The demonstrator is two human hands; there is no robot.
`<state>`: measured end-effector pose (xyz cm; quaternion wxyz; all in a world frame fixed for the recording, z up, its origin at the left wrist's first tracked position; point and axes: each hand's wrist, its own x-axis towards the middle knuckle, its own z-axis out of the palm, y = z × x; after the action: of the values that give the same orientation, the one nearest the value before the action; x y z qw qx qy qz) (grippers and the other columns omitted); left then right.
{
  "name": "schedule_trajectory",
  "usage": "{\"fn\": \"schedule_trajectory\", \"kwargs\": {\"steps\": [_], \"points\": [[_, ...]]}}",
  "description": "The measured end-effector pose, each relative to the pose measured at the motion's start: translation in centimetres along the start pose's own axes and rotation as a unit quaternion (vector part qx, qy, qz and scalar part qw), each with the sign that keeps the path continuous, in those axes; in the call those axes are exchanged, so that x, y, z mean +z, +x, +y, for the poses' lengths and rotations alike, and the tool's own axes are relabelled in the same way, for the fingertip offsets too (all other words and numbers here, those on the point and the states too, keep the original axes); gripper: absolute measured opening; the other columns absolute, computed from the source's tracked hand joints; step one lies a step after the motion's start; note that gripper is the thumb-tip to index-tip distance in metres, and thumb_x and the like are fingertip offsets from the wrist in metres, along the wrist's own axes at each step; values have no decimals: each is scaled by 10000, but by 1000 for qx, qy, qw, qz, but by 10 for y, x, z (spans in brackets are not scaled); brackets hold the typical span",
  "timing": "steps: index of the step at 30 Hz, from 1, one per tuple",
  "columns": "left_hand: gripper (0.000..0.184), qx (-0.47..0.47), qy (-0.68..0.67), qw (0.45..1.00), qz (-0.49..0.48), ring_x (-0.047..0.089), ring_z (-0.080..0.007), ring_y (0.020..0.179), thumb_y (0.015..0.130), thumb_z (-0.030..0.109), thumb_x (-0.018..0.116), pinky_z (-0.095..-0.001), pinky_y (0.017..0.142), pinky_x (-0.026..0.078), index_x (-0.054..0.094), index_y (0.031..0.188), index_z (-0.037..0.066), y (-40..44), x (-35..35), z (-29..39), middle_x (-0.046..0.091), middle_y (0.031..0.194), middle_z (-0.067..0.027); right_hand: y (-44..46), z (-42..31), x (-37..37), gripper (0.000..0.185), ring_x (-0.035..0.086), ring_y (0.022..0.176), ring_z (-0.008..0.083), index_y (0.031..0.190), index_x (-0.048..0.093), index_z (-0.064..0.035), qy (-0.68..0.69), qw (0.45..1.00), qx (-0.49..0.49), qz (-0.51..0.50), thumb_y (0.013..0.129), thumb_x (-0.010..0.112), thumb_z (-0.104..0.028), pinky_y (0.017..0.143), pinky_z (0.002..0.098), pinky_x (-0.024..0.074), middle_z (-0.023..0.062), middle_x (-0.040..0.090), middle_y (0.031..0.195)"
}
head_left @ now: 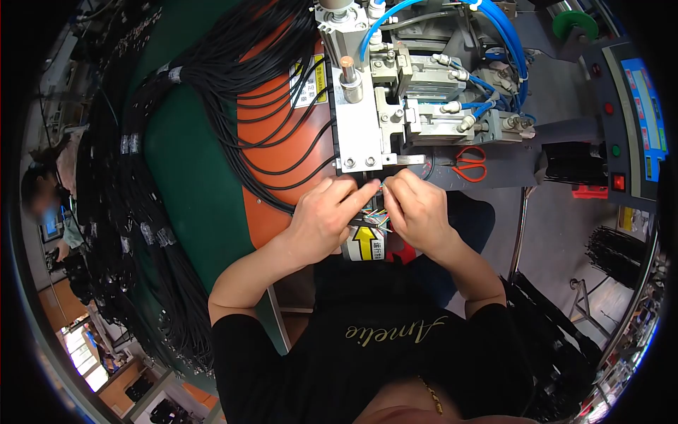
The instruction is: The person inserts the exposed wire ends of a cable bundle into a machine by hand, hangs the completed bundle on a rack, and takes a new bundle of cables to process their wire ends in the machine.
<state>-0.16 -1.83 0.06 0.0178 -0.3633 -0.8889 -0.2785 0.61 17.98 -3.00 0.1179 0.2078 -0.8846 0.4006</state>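
Note:
Just below the front of a metal pneumatic press (pixel 357 120), my two hands almost meet at the fingertips. My left hand (pixel 326 214) is closed, its index finger reaching toward the right fingertips; what its fingers grip is hidden. Thumb and fingers of my right hand (pixel 417 214) are pinched together on a thin wire, of which only a tiny bit shows. Thin coloured wires (pixel 376 218) fan out between and below the hands. Under them is a white label with a yellow arrow (pixel 365 244). Black cables (pixel 247 166) run from the left toward my left hand.
Black cable bundles (pixel 152 205) cover the green table (pixel 191 169) at left. Red-handled scissors (pixel 470 165) lie right of the press. Blue air hoses (pixel 521 56) arch over the cylinders. A control panel (pixel 635 127) stands at far right. Another person (pixel 46 194) is at far left.

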Motion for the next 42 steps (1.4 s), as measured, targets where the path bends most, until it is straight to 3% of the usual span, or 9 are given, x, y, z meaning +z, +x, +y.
{"fn": "schedule_trajectory", "kwargs": {"steps": [7, 17, 22, 26, 28, 31, 34, 37, 42], "points": [[516, 33, 65, 997, 1, 492, -209, 670, 662, -2, 637, -320, 568, 424, 639, 1175, 51, 2, -1, 6, 463, 785, -50, 7, -6, -8, 116, 593, 591, 241, 878, 621, -18, -90, 994, -46, -36, 781, 674, -53, 528, 330, 463, 75, 547, 747], [473, 59, 81, 995, -20, 487, -196, 686, 716, 62, 598, -307, 590, 431, 615, 1184, 0, 3, -4, 6, 448, 797, -51, 5, -4, -6, 109, 579, 553, 248, 860, 621, -30, -64, 997, -36, -14, 770, 679, -51, 512, 337, 461, 72, 543, 729], [482, 64, 101, 992, -40, 500, -201, 702, 713, 66, 597, -304, 608, 447, 602, 1185, -29, 5, -5, 9, 474, 833, -59, 14, -3, -14, 108, 576, 542, 269, 855, 617, -29, -97, 989, -38, -104, 770, 678, -51, 484, 357, 455, 81, 542, 711], [492, 68, 113, 989, -63, 523, -208, 731, 710, 70, 600, -307, 630, 465, 592, 1191, -34, 8, -7, 9, 489, 852, -61, 13, 2, -14, 93, 580, 543, 282, 839, 617, -27, -89, 988, -48, -114, 772, 675, -55, 473, 367, 455, 88, 570, 728], [493, 68, 114, 989, -65, 529, -210, 739, 711, 71, 600, -308, 634, 469, 590, 1192, -34, 9, -7, 7, 493, 857, -61, 6, 2, -7, 66, 597, 560, 280, 810, 624, -33, -28, 1000, -3, -11, 777, 673, -64, 477, 362, 462, 96, 607, 755], [475, 66, 107, 990, -57, 522, -212, 721, 721, 85, 599, -314, 630, 466, 599, 1184, -20, 8, -7, 7, 490, 864, -62, 5, 5, -3, 48, 612, 568, 275, 798, 631, -33, 4, 1000, -20, 3, 786, 663, -67, 487, 359, 468, 108, 628, 746], [360, 52, 96, 992, -60, 558, -220, 787, 768, 63, 596, -326, 665, 483, 611, 1118, -22, 7, -9, 6, 527, 881, -66, 15, 7, -12, 41, 618, 558, 277, 797, 635, -28, 7, 997, 17, -71, 794, 649, -66, 497, 360, 473, 116, 625, 682], [381, -34, 0, 999, -11, 581, -272, 896, 659, -10, 637, -355, 749, 494, 649, 1040, 10, -5, -14, 2, 587, 973, -96, 14, 9, -10, 52, 620, 548, 288, 783, 635, -27, 37, 996, 44, -64, 801, 639, -76, 506, 368, 476, 119, 621, 641], [448, -39, 69, 995, 58, 564, -297, 909, 583, -52, 649, -403, 802, 437, 656, 1027, 9, -19, -10, -6, 570, 952, -102, 8, 14, -8, 76, 625, 560, 264, 834, 655, -37, 11, 999, 42, -29, 821, 671, -110, 510, 348, 474, 104, 633, 670]]}}
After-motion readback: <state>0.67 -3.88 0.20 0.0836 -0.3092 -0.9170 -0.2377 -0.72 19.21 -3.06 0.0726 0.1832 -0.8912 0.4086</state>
